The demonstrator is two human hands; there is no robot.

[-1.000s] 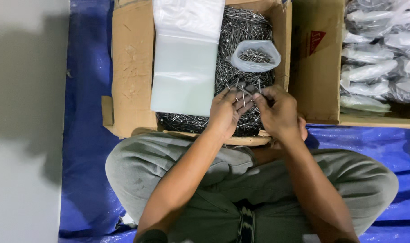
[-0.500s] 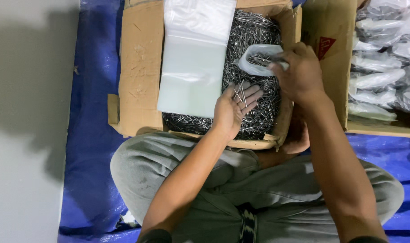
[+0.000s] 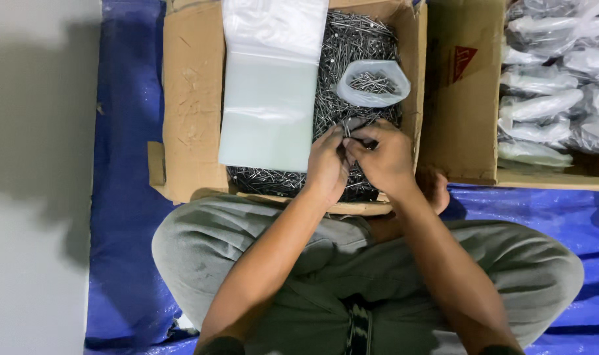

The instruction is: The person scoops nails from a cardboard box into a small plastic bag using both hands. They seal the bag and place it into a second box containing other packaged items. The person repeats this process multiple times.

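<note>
Back from the small open bag (image 3: 373, 83), the right hand (image 3: 383, 158) now meets the left hand (image 3: 327, 164) over the nails (image 3: 352, 46) in the cardboard box (image 3: 191, 98), both pinching a few. Nails look stiff, heavy together, sharp-tipped; best gripped mid-shaft. Uncountably many nails, one open bag, one flat bag stack (image 3: 270, 92).
</note>
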